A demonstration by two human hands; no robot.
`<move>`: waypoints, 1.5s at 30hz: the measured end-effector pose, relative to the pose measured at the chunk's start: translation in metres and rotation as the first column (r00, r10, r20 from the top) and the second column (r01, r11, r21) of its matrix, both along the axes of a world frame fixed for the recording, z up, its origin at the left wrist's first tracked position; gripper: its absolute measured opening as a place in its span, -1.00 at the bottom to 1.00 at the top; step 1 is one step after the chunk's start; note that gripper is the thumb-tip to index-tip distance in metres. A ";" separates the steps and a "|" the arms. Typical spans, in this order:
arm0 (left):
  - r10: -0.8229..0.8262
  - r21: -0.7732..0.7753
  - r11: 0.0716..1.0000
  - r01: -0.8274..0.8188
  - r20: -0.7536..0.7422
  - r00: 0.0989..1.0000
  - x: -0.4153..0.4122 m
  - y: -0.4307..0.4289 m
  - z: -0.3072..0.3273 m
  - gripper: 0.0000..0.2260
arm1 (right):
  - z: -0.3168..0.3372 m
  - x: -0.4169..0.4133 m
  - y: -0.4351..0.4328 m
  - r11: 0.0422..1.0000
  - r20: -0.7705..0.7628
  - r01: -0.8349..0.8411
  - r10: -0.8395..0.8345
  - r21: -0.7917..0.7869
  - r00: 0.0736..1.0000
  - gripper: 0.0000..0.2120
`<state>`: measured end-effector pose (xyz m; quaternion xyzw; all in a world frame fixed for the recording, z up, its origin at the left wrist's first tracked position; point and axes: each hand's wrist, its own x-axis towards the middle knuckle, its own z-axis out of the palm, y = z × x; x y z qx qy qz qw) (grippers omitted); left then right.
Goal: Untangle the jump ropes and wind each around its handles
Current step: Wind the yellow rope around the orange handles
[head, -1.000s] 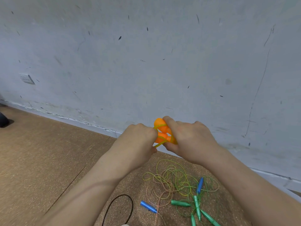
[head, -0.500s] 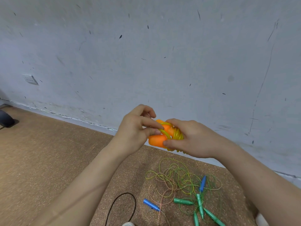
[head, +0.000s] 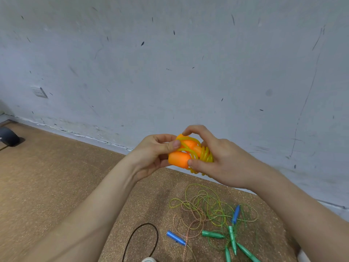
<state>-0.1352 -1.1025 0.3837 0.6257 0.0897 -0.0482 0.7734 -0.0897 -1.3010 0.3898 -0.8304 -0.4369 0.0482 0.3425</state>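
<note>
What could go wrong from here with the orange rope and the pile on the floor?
1. The outer loop of the yellow cord seems pinned against the orange handles only by the thumb of the left hand; a slip could let the coils in the right hand spring loose.
2. The floor tangle interlaces green and pinkish cords among blue handles and green handles; tugging one may tighten knots.

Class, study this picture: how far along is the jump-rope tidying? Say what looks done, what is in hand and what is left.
Nearly done: the yellow rope is coiled around its orange handles. In hand: the left hand and right hand both grip that bundle, seemingly securing the last loop. Left: the tangle on the floor, with blue handles and green handles, is not yet sorted.
</note>
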 end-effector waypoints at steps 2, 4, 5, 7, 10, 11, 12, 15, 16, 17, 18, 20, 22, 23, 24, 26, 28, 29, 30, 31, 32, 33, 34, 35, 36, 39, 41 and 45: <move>-0.006 -0.022 1.000 0.006 0.003 1.000 0.001 0.002 -0.001 -0.63 | 0.002 -0.002 -0.001 0.999 0.022 -0.038 0.038 -0.008 0.999 -0.56; 0.018 0.003 1.000 -0.018 0.006 1.000 0.000 0.001 -0.001 -0.78 | 0.002 -0.001 -0.002 0.998 0.034 -0.051 0.052 -0.030 0.998 -0.60; 0.032 0.023 0.999 -0.032 0.013 0.999 -0.001 0.000 0.000 -0.80 | 0.001 -0.001 -0.002 0.998 0.027 -0.051 0.052 -0.026 0.998 -0.61; 0.043 0.078 0.996 -0.048 0.062 0.997 -0.002 -0.001 0.002 -0.78 | -0.002 -0.001 -0.001 0.999 0.002 -0.051 0.051 -0.003 0.999 -0.63; 0.057 0.204 0.975 -0.090 0.164 0.985 -0.007 -0.003 0.007 -0.82 | -0.004 0.001 0.000 0.999 -0.021 -0.033 0.033 0.020 0.999 -0.62; 0.056 0.270 0.957 -0.106 0.189 0.980 -0.009 -0.004 0.009 -0.83 | -0.004 0.002 0.000 1.000 -0.029 -0.019 0.019 0.018 0.999 -0.61; 0.047 0.354 0.927 -0.122 0.214 0.976 -0.009 -0.005 0.009 -0.85 | -0.004 0.003 0.000 1.000 -0.028 -0.009 0.009 0.006 1.000 -0.62; -0.044 0.676 0.693 -0.251 0.388 0.921 -0.009 -0.003 0.005 -0.89 | -0.009 0.005 -0.001 0.999 -0.017 0.010 -0.010 -0.044 1.000 -0.66; -0.107 0.747 0.580 -0.324 0.465 0.879 -0.009 -0.002 0.004 -0.90 | -0.010 0.006 -0.001 0.999 -0.018 0.017 -0.018 -0.048 1.000 -0.67; -0.168 0.777 0.506 -0.373 0.514 0.841 -0.010 -0.002 0.005 -0.91 | -0.010 0.007 0.000 0.999 -0.018 0.027 -0.028 -0.046 0.999 -0.68; -0.206 0.788 0.484 -0.380 0.525 0.826 -0.011 -0.003 0.007 -0.91 | -0.010 0.009 -0.001 0.998 -0.015 0.042 -0.043 -0.040 0.999 -0.69; -0.240 0.806 0.507 -0.304 0.471 0.849 -0.013 -0.004 0.010 -0.83 | -0.009 0.011 -0.001 0.997 0.004 0.069 -0.069 -0.041 0.998 -0.72; -0.270 0.853 0.461 -0.245 0.398 0.877 -0.015 -0.003 0.012 -0.68 | -0.009 0.010 -0.001 0.995 0.027 0.083 -0.081 -0.060 0.996 -0.73; -0.284 0.873 0.428 -0.232 0.374 0.883 -0.015 -0.003 0.012 -0.65 | -0.010 0.009 0.000 0.994 0.028 0.084 -0.083 -0.066 0.996 -0.74; -0.290 0.884 0.408 -0.228 0.362 0.886 -0.015 -0.004 0.012 -0.69 | -0.010 0.009 0.000 0.994 0.025 0.082 -0.081 -0.066 0.996 -0.75; -0.247 0.867 0.429 -0.253 0.382 0.891 -0.013 -0.005 0.012 -0.86 | -0.010 0.008 0.000 0.996 0.011 0.070 -0.070 -0.053 0.998 -0.75; -0.137 0.801 0.521 -0.294 0.418 0.898 -0.011 -0.003 0.014 -0.92 | -0.008 0.007 0.000 0.999 -0.001 0.038 -0.038 -0.031 0.999 -0.71; -0.063 0.754 0.582 -0.304 0.415 0.908 -0.009 -0.001 0.014 -0.88 | -0.006 0.006 0.000 1.000 -0.013 0.015 -0.015 -0.014 1.000 -0.69; 0.011 0.684 0.665 -0.300 0.392 0.920 -0.008 0.002 0.014 -0.86 | -0.005 0.004 0.001 1.000 -0.029 -0.006 0.006 0.003 1.000 -0.67; 0.062 0.587 0.762 -0.273 0.353 0.934 -0.008 0.003 0.014 -0.88 | -0.005 0.003 0.001 1.000 -0.039 -0.019 0.019 0.015 0.999 -0.66; 0.084 0.481 0.845 -0.233 0.312 0.946 -0.008 0.003 0.013 -0.91 | -0.004 0.003 0.001 0.999 -0.042 -0.026 0.027 0.024 0.999 -0.66; 0.089 0.386 0.901 -0.197 0.281 0.956 -0.009 0.002 0.012 -0.92 | -0.003 0.003 0.000 0.999 -0.043 -0.027 0.029 0.032 0.999 -0.66; 0.091 0.299 0.940 -0.166 0.250 0.964 -0.008 0.001 0.011 -0.88 | -0.003 0.004 0.000 0.999 -0.043 -0.029 0.030 0.037 0.999 -0.67; 0.092 0.210 0.968 -0.134 0.200 0.976 -0.007 0.001 0.009 -0.81 | -0.002 0.004 -0.001 0.999 -0.039 -0.033 0.035 0.036 0.999 -0.67; 0.083 0.127 0.987 -0.099 0.126 0.989 -0.006 0.003 0.009 -0.71 | -0.001 0.003 -0.001 0.998 -0.034 -0.045 0.046 0.034 0.998 -0.66; -0.025 0.099 0.995 0.031 -0.062 0.998 -0.007 0.011 0.009 -0.54 | -0.002 -0.002 0.001 0.995 -0.023 -0.096 0.096 0.012 0.995 -0.59; -0.057 0.194 0.978 0.074 -0.093 0.994 -0.005 0.011 0.009 -0.62 | -0.006 -0.003 0.003 0.994 -0.026 -0.106 0.106 0.006 0.994 -0.60; 0.018 0.289 0.957 0.017 -0.121 0.993 0.000 0.004 0.005 -0.79 | -0.010 -0.001 0.002 0.998 -0.093 -0.054 0.058 0.039 0.994 -0.65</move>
